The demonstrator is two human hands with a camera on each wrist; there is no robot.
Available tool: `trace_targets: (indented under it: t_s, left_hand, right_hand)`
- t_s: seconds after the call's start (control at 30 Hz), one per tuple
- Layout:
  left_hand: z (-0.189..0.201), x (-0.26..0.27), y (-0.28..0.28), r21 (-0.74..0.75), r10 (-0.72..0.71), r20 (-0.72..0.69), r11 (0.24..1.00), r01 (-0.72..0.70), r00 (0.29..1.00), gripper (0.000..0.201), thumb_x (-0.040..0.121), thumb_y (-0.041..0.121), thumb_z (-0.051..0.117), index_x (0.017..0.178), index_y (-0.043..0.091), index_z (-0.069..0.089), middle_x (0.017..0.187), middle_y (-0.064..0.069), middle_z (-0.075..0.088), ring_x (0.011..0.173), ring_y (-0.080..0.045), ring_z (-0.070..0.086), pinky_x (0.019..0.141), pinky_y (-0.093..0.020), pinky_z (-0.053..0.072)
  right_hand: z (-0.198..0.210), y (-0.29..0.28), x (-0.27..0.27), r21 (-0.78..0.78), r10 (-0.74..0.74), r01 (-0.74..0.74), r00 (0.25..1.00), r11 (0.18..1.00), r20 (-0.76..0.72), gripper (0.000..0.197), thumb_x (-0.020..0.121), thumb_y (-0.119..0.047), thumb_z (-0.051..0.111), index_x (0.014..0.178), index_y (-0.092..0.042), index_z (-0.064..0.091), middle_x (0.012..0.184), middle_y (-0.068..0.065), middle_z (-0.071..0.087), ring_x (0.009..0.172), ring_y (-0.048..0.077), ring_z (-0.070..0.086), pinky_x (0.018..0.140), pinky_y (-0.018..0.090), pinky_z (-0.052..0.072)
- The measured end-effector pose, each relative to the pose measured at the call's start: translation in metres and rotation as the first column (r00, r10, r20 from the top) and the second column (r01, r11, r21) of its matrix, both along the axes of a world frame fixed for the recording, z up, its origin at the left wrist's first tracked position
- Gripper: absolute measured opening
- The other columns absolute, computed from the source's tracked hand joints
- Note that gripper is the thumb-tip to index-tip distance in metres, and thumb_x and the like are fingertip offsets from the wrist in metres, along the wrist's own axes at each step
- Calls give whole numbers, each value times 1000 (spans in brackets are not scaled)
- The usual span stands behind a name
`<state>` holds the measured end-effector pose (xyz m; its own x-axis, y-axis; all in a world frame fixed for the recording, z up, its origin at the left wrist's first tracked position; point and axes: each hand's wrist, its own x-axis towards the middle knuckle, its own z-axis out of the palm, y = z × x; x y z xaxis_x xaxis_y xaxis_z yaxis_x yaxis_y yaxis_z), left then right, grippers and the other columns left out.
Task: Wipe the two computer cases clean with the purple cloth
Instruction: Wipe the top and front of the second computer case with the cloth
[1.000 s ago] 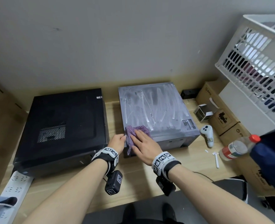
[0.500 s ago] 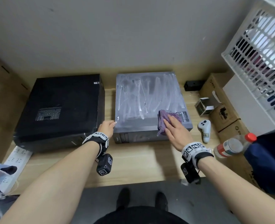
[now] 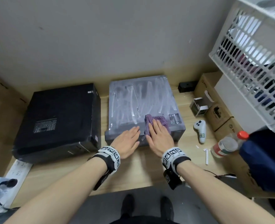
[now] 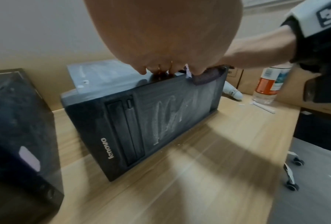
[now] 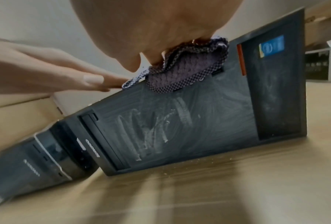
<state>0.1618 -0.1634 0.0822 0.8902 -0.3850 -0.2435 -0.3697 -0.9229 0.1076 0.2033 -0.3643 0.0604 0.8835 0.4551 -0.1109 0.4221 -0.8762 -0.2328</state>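
Note:
Two computer cases lie flat on the wooden desk (image 3: 140, 168). The dusty grey case (image 3: 141, 101) in the middle carries white wipe streaks on its top and on its front panel (image 4: 166, 121). The black case (image 3: 59, 118) lies to its left. My right hand (image 3: 159, 136) presses flat on the purple cloth (image 3: 156, 122) at the grey case's near edge; the cloth (image 5: 187, 66) hangs a little over the front. My left hand (image 3: 127, 139) rests flat with straight fingers on the same edge, just left of the cloth.
A white controller (image 3: 200, 128), a bottle with a red cap (image 3: 227, 144) and cardboard boxes (image 3: 217, 110) lie to the right. A white basket (image 3: 253, 59) stands at upper right. A power strip (image 3: 17, 173) lies at lower left.
My right hand slid the cloth right along the near edge, then back toward the middle. My left hand moved from the case's front left corner to beside the cloth.

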Motion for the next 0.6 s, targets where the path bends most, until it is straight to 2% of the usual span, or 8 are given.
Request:
trace_targets:
  t_s: [0.1, 0.2, 0.33, 0.6]
  left_hand:
    - [-2, -5, -7, 72, -6, 2, 997, 6, 1000, 72, 94, 45, 8, 153, 5, 18, 163, -11, 6, 150, -23, 10, 121, -38, 17]
    - [4, -3, -12, 38, 19, 9, 999, -19, 1000, 63, 99, 40, 25, 152, 5, 24, 162, -11, 11, 149, -23, 15, 120, -37, 17]
    - [17, 2, -17, 24, 84, -31, 996, -83, 996, 59, 98, 36, 34, 150, 9, 30, 162, -6, 14, 148, -22, 20, 118, -34, 21]
    - [32, 14, -17, 33, 146, -232, 989, -143, 962, 61, 97, 30, 38, 154, 17, 22, 163, 3, 2, 149, -16, 14, 117, -34, 25]
  right_hand:
    - [1, -9, 3, 33, 25, -25, 999, 999, -20, 63, 102, -48, 19, 156, -16, 22, 165, 4, 13, 152, 21, 10, 123, 42, 16]
    - [0, -48, 9, 11, 69, -70, 997, 998, 24, 66, 101, -51, 10, 156, -17, 23, 165, 3, 12, 152, 18, 10, 122, 41, 18]
    - [-3, -89, 16, 30, -24, 23, 998, 999, 52, 65, 101, -50, 12, 156, -17, 23, 165, 3, 13, 152, 18, 10, 123, 39, 16]
    - [10, -52, 45, 4, -139, 139, 990, 990, -22, 63, 104, -46, 16, 157, -13, 17, 165, 5, 7, 152, 19, 4, 121, 34, 4]
